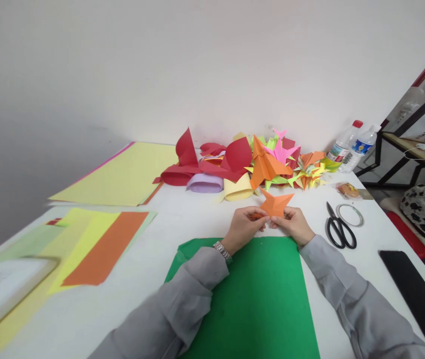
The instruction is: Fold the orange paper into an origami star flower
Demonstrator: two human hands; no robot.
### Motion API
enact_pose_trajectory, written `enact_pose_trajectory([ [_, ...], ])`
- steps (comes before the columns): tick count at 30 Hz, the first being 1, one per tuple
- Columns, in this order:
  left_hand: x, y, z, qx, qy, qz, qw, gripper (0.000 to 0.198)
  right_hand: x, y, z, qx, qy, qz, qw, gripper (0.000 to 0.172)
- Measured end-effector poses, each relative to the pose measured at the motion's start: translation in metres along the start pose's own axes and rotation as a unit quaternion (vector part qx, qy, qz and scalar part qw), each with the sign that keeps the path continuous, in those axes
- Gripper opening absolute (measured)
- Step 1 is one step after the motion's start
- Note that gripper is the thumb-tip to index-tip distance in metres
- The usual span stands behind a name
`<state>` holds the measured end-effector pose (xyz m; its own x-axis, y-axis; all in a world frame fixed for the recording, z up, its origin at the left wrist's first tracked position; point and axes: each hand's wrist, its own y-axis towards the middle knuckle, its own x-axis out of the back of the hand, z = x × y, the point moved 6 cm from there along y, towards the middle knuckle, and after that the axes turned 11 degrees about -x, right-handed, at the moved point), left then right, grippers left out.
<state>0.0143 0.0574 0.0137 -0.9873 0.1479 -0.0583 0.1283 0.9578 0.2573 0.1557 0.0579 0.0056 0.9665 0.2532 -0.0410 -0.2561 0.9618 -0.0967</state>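
A: What's in the hands?

B: Both on one folded orange paper piece (275, 204), pointed, star-like. Left hand (242, 227) pinches its left end, right hand (293, 224) pinches the right side. Fingers (286, 213) closed on the paper, both hands. It's held just above the bench (167, 229), approx. mid-bench, past the far edge of a green sheet (257, 294).

A: Green sheet where?

B: Flat at the near edge, under the forearms. Grey sleeves, wristwatch (222, 251) on the left wrist.

A: Rest of the bench?

B: Pile of folded paper shapes (257, 162) along the far edge by the wall: red, orange, pink, yellow, lime. Big yellow sheet (126, 174) towards the far left corner. Orange strip (109, 247) on yellowish sheets near the left edge. Scissors (340, 228) w/ black handles right of the right hand, tape ring (350, 214) just beside them. Two plastic bottles (350, 144) at the far right corner. Dark flat item (417, 294) at the right edge, prob. a phone, can't tell.
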Motion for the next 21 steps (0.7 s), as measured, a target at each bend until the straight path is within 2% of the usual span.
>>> enact_pose_trajectory([
  [15, 0.0002, 0.0012, -0.0011, -0.016, -0.038, -0.019, 0.999, 0.024, 0.0070, 0.0034, -0.0013, 0.011, 0.018, -0.022, 1.000, 0.023],
  [21, 0.0001, 0.0016, -0.0023, -0.034, -0.017, -0.010, 0.999, 0.020, 0.0080, 0.0027, -0.0008, 0.011, 0.020, -0.035, 0.999, 0.024],
])
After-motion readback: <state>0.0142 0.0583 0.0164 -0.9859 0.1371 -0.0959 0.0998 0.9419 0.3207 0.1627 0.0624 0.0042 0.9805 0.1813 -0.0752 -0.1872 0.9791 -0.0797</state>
